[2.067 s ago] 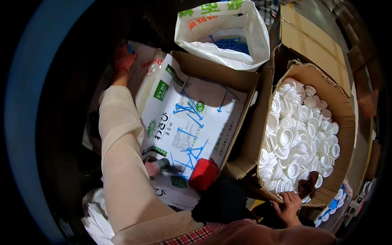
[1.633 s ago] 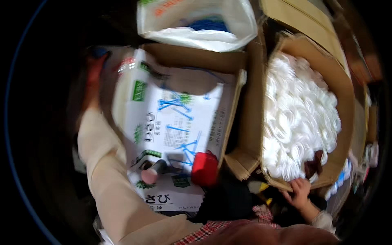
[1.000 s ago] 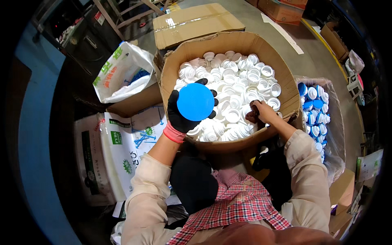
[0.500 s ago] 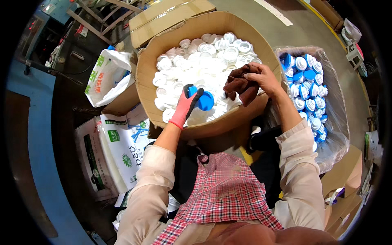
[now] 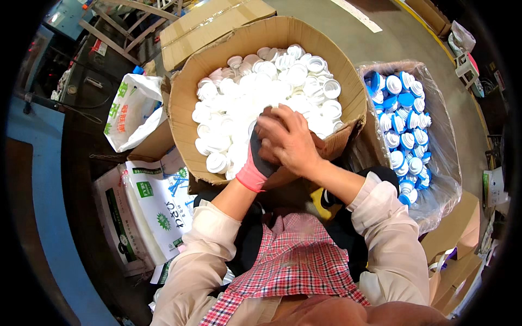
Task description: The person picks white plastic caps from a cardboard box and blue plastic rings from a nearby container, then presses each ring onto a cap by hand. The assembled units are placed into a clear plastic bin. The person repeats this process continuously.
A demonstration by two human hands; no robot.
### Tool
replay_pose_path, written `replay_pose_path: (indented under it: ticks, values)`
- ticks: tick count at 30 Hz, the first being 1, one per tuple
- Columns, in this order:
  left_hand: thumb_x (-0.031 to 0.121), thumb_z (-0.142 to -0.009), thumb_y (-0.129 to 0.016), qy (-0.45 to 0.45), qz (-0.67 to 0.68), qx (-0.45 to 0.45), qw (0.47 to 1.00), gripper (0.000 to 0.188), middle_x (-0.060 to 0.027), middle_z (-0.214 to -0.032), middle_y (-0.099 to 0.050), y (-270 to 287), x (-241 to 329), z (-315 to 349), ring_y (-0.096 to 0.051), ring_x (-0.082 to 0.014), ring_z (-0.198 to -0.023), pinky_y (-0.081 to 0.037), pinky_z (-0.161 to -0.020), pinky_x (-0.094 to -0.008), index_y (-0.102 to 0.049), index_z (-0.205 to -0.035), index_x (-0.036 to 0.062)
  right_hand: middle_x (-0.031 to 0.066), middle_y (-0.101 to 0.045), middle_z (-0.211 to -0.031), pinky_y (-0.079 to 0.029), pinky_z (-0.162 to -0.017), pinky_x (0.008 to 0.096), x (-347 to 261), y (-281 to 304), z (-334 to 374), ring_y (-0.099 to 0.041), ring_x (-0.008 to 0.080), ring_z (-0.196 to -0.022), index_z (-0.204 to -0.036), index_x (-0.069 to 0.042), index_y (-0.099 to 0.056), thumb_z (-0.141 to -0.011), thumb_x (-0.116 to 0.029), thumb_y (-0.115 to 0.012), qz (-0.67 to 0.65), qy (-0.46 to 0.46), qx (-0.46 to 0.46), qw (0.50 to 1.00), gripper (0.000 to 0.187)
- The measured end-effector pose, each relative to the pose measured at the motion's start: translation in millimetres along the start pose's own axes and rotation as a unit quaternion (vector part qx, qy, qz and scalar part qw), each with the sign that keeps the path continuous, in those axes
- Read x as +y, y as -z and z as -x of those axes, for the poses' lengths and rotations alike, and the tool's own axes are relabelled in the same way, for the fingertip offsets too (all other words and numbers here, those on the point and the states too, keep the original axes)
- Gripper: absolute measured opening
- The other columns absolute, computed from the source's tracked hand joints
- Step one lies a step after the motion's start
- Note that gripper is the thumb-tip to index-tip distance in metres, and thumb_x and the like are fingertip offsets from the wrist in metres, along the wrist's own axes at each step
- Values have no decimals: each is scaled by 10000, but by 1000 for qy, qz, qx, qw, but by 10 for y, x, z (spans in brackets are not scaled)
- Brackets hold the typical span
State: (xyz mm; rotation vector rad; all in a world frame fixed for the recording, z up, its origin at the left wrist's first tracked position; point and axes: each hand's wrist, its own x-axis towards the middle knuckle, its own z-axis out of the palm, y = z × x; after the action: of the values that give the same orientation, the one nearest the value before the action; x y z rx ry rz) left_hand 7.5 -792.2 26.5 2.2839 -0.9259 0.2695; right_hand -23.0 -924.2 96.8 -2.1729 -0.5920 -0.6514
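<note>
My left hand (image 5: 260, 158), in a pink glove with dark fingers, is over the near part of a large cardboard box (image 5: 179, 127). My bare right hand (image 5: 293, 142) crosses over it, its fingers bent and blurred by motion. A brown cloth (image 5: 318, 143) shows under the right hand's outer edge. The left fingers look closed, but the right hand covers most of them and whatever they hold. The blue cap seen in the earlier frame is hidden. White ribbed plastic caps (image 5: 217, 144) fill the box around both hands.
To the right, a plastic-lined box (image 5: 448, 176) holds many blue-and-white caps (image 5: 406, 117). On the left are a white bag (image 5: 122, 117) and printed sacks (image 5: 157, 204). A closed carton (image 5: 212, 24) sits behind the large box. A blue machine panel (image 5: 46, 179) stands far left.
My right hand has moved left with the brown cloth onto my left hand. The blue cap that was in my left hand is now out of sight. The view has shifted slightly.
</note>
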Motion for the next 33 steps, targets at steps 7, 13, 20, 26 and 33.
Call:
replay_pose_path:
  ticks: [7,13,20,26,33]
  values:
    - [400,-945,-541,198,527,21,827,542,-135,-1286,-558,21,195,17,-556,-273,-1164,-429,-1018,-409,-467,-1341,38,181,-592,-899,-486,-702,458,378,-95,-73,-595,397,-842,-957,-43,-500,-855,-201,-655,70,-134,1,989,243]
    - [469,-980,-491,340,562,20,754,511,-139,-1182,-611,512,-159,144,-610,-206,-1061,-528,-839,-313,-551,-1240,33,240,-648,-874,-497,-691,487,1029,122,-131,-629,448,-812,-1013,-41,-485,-887,-253,-631,103,-244,-39,964,286]
    - [323,-976,-471,379,45,46,923,538,-284,-1327,-471,533,-662,314,-483,-423,-1210,-386,-1038,-426,-401,-1376,-30,235,-648,-925,-493,-769,402,462,119,-142,-640,399,-888,-1073,-37,-503,-891,-320,-675,-118,-245,-31,962,378]
    - [688,-933,-363,343,753,77,557,821,-219,-1193,-587,839,-333,127,-613,-333,-1074,-514,-928,-431,-402,-1401,15,156,-641,-1005,-489,-823,367,159,-165,-108,-629,328,-938,-1116,-65,-572,-876,-219,-682,-275,-159,30,948,306]
    - [314,-939,-531,34,187,-37,981,618,-101,-1437,-354,-34,-433,464,-313,-228,-1348,-283,-1122,-376,-290,-1459,84,60,-538,-1249,-354,-942,436,-175,-393,-1,-509,275,-1100,-1172,-169,-597,-743,-326,-737,86,64,-30,994,478]
